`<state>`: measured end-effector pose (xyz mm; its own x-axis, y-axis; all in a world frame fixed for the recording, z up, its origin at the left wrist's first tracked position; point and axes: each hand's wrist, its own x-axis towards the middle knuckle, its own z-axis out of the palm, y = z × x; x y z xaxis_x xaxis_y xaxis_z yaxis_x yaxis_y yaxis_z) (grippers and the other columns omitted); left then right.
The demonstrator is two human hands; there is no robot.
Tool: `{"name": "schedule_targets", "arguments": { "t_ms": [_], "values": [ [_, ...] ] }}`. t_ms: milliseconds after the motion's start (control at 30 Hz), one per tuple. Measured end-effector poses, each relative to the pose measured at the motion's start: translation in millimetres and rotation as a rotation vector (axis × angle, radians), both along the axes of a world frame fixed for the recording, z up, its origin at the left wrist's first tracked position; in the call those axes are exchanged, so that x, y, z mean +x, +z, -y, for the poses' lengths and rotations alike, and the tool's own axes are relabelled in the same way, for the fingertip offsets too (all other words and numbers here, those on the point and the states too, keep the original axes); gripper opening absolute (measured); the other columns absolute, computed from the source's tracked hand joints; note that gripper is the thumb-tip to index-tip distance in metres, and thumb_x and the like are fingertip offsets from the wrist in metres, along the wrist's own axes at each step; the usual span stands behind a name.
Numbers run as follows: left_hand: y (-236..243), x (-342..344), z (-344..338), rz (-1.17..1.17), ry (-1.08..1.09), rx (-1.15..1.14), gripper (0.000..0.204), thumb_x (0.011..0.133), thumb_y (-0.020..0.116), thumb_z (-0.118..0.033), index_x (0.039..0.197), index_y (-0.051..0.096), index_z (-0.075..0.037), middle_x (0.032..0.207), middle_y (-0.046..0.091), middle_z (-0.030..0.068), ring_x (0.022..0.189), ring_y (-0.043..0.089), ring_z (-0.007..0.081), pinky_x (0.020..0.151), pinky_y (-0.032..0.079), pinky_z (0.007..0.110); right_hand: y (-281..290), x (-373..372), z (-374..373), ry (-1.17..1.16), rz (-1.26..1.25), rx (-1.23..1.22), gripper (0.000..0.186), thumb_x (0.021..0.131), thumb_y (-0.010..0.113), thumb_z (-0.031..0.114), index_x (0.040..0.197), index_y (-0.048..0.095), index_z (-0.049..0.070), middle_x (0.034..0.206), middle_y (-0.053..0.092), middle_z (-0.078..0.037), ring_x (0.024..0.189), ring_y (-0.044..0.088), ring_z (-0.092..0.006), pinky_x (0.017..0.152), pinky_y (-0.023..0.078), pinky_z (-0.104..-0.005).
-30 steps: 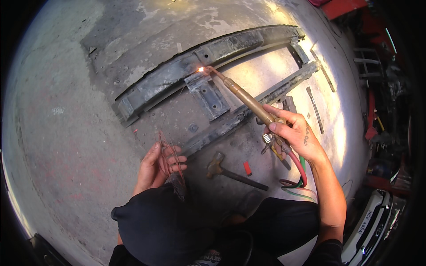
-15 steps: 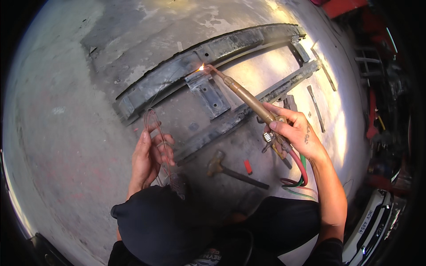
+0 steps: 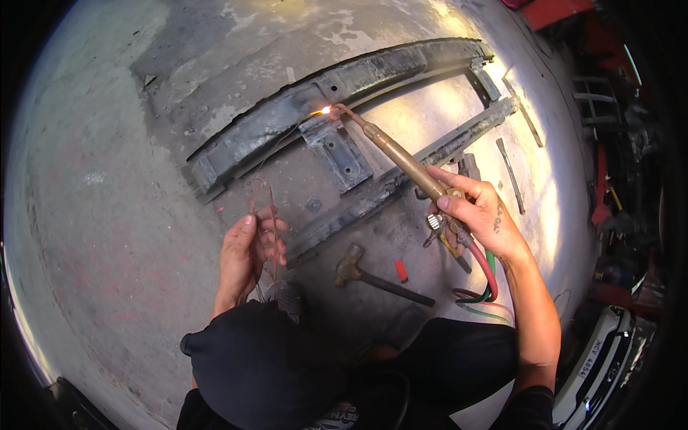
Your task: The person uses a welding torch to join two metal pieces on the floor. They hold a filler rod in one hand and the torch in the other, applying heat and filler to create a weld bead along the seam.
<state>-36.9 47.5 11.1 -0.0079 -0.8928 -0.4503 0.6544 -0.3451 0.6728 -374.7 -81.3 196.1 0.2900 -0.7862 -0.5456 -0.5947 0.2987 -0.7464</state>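
Note:
My right hand is closed around the handle of a brass gas welding torch. Its bent tip points left, and a small bright flame burns where a bracket meets a long dark metal beam. Pinched in my left hand is a looped bundle of thin copper-coloured wire. One thin end runs up and right toward the flame; whether it touches the metal I cannot tell. A red and a green hose trail from the torch's rear.
A second metal bar lies nearer me, joined to the beam. In front of me are a hammer and a small red piece. A chisel-like rod lies to the right. A vehicle's front stands at lower right.
My left hand has shifted slightly right with the wire, whose end now lies nearer the flame. My right hand and the torch have barely moved.

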Motion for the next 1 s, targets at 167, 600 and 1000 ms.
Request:
{"name": "schedule_targets", "arguments": {
  "t_ms": [167, 600, 1000],
  "values": [
    [-5.5, -3.5, 2.9, 0.020, -0.045, 0.013, 0.049, 0.115, 0.041, -0.037, 0.132, 0.055, 0.007, 0.110, 0.069, 0.0195, 0.074, 0.069, 0.0226, 0.060, 0.061, 0.037, 0.0, -1.2, 0.3, -0.010, 0.007, 0.010, 0.055, 0.100, 0.063, 0.011, 0.153, 0.055, 0.001, 0.096, 0.076, -0.008, 0.078, 0.066, -0.0072, 0.067, 0.053, -0.0247],
    [-15.8, -6.5, 12.7, 0.015, -0.036, 0.022, 0.050, 0.115, 0.041, -0.037, 0.130, 0.055, 0.008, 0.106, 0.070, 0.0191, 0.073, 0.069, 0.0213, 0.058, 0.061, 0.035, 3.6, 1.3, -0.3, -0.034, 0.027, 0.049, 0.056, 0.100, 0.061, 0.010, 0.155, 0.052, 0.001, 0.096, 0.075, -0.009, 0.065, 0.064, -0.0080, 0.058, 0.053, -0.0246],
    [-23.4, -5.2, 17.7, -0.018, -0.042, 0.012, 0.050, 0.116, 0.039, -0.037, 0.131, 0.053, 0.009, 0.106, 0.069, 0.0184, 0.072, 0.069, 0.0214, 0.057, 0.061, 0.034, 1.3, -0.2, 0.9, -0.004, -0.017, 0.002, 0.055, 0.100, 0.063, 0.011, 0.153, 0.055, 0.002, 0.099, 0.076, -0.008, 0.085, 0.067, -0.0087, 0.075, 0.054, -0.0257]
  ]
}}
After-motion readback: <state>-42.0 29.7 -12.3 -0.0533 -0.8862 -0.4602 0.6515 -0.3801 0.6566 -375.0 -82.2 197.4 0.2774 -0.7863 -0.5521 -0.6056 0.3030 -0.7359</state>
